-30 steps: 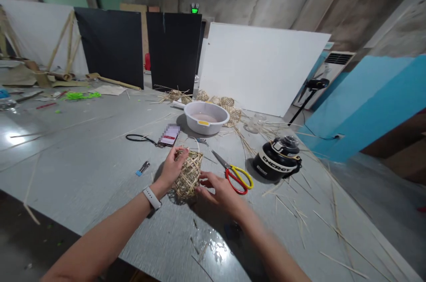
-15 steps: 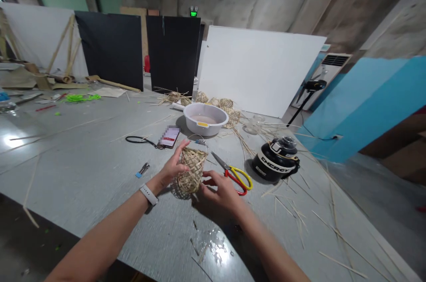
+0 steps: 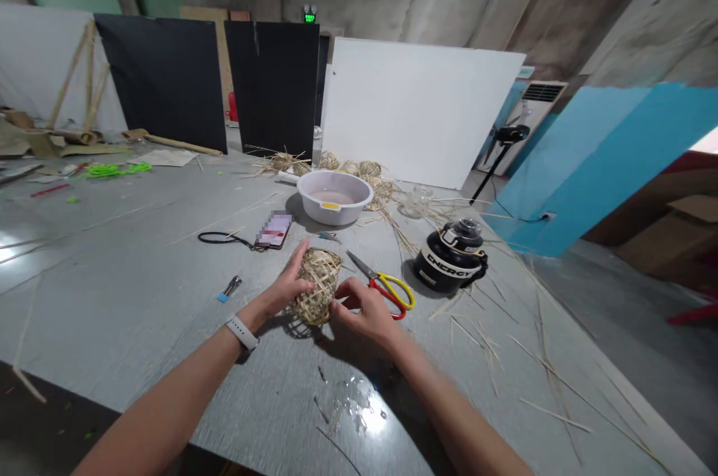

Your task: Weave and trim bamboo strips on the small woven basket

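Note:
A small woven bamboo basket (image 3: 318, 287) is held tilted just over the grey table, in front of me. My left hand (image 3: 290, 280) grips its left side, the thumb across the weave and the other fingers mostly hidden behind it. At the basket's lower right, my right hand (image 3: 364, 311) has thumb and forefinger bent together against the weave; whether a single strip is pinched there is too small to see. Scissors (image 3: 387, 287) with one red and one yellow handle lie open just beyond my right hand.
A white basin (image 3: 335, 199) of water stands behind the basket, with woven pieces (image 3: 370, 169) beyond it. A phone (image 3: 274, 229) and a nail clipper (image 3: 229, 287) lie left. A black bottle (image 3: 452, 257) stands right, near loose bamboo strips (image 3: 553, 371). Water drops wet the table's near part.
The whole view has shifted, so everything sits further left. The basket has tipped, and the thin loop above its rim no longer shows. My right fingers have closed in on its lower side.

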`<state>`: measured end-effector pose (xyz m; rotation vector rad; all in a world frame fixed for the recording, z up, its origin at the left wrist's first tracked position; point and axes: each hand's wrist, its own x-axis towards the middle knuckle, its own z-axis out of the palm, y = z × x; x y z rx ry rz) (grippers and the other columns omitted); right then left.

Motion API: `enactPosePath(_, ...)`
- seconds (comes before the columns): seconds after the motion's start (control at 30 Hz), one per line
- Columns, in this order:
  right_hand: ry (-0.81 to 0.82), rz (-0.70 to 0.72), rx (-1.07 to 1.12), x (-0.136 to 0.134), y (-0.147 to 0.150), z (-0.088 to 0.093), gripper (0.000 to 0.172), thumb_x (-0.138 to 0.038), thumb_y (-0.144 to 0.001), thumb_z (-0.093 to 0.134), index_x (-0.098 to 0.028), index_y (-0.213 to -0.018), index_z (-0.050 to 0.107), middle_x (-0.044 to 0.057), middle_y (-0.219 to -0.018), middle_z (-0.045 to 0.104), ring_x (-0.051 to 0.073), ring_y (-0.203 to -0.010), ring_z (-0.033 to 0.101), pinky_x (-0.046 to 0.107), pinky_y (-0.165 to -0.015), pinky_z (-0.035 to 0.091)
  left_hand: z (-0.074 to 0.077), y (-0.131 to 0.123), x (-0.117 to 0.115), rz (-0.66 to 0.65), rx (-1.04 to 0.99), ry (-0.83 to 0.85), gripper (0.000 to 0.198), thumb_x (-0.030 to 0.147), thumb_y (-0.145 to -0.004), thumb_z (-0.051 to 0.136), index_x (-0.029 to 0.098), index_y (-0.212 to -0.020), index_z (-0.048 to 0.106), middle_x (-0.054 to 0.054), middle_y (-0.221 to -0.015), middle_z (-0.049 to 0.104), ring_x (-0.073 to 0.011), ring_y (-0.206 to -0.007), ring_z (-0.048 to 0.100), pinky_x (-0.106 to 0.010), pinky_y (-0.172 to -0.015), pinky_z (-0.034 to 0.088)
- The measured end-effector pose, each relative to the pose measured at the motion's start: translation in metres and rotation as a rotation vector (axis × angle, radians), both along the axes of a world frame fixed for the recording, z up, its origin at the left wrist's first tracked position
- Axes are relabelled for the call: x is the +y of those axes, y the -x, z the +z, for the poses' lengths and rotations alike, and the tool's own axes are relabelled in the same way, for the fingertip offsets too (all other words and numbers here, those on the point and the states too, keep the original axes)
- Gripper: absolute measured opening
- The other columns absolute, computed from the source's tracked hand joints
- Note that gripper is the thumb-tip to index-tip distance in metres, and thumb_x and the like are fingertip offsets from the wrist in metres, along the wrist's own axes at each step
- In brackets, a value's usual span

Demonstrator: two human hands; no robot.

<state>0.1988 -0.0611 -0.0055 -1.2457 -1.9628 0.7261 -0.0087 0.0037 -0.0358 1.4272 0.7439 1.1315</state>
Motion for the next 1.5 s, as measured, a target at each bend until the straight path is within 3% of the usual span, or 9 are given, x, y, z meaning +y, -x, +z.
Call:
enactPosePath(0.3,-0.075,0.025,-0.098,-0.006,0.004,0.006,0.009,-0.028,-0.082,0.06,-0.023,-0.08,0.053,0.001,-0.074,0.066,0.016,-0.066,0.065,0.03,-0.061,0.054,0.003,-0.004,-0.009,-0.026,0.015,-0.071,0.106,0.008,-0.059,0.069,0.029,-0.154,0.025,-0.008,-0.163,0.021,-0.0362,-0.149,0.016,-0.051,-0.122,0.007)
enactPosePath(0.5,-0.116,0.031,-0.153,-0.011,0.003,0.013,0.009,-0.027,-0.08,0.061,-0.023,-0.079,0.053,0.001,-0.072,0.067,0.016,-0.065,0.063,0.031,-0.062,0.051,0.002,-0.006,-0.011,-0.103,0.018,-0.022,0.108,0.016,-0.059,0.07,0.028,-0.155,0.022,-0.01,-0.16,0.026,-0.0374,-0.147,0.023,-0.05,-0.121,0.011)
enactPosePath(0.77,-0.136,0.009,-0.259,-0.011,0.004,0.01,0.015,-0.035,-0.081,0.06,-0.021,-0.082,0.054,0.003,-0.072,0.069,0.017,-0.063,0.064,0.027,-0.059,0.045,0.005,-0.01,-0.017,-0.058,0.046,-0.026,0.107,0.012,-0.057,0.063,0.025,-0.155,0.021,-0.011,-0.153,0.036,-0.035,-0.139,0.035,-0.049,-0.118,0.02)
enactPosePath(1.0,-0.209,0.002,-0.33,-0.012,0.009,0.002,0.012,-0.033,-0.085,0.055,-0.021,-0.085,0.054,0.006,-0.072,0.07,0.019,-0.062,0.065,0.026,-0.056,0.042,0.009,-0.013,-0.018,-0.053,0.014,0.03,0.105,0.005,-0.056,0.057,0.024,-0.153,0.023,-0.009,-0.135,0.054,-0.0292,-0.12,0.054,-0.042,-0.108,0.037)
enactPosePath(1.23,-0.167,-0.001,-0.269,-0.011,0.01,0.003,0.011,-0.03,-0.084,0.057,-0.021,-0.08,0.055,0.003,-0.071,0.069,0.016,-0.061,0.063,0.025,-0.057,0.042,0.01,-0.012,-0.018,-0.043,0.018,0.052,0.1,0.008,-0.058,0.059,0.022,-0.151,0.026,-0.01,-0.128,0.059,-0.0279,-0.113,0.057,-0.042,-0.105,0.039)
enactPosePath(1.37,-0.172,0.005,-0.259,-0.009,0.006,0.002,0.009,-0.03,-0.084,0.056,-0.022,-0.081,0.056,0.003,-0.072,0.069,0.016,-0.064,0.064,0.026,-0.059,0.044,0.007,-0.009,-0.014,-0.075,-0.02,0.078,0.099,0.012,-0.061,0.063,0.025,-0.152,0.026,-0.012,-0.138,0.053,-0.0313,-0.122,0.054,-0.047,-0.109,0.035)
enactPosePath(1.5,-0.166,-0.039,-0.182,-0.004,0.0,0.0,0.009,-0.03,-0.084,0.055,-0.022,-0.08,0.056,0.004,-0.074,0.069,0.018,-0.067,0.065,0.028,-0.064,0.048,0.007,-0.005,-0.012,-0.158,-0.079,0.048,0.108,0.021,-0.062,0.075,0.03,-0.154,0.019,-0.013,-0.155,0.035,-0.0371,-0.138,0.039,-0.051,-0.112,0.034)
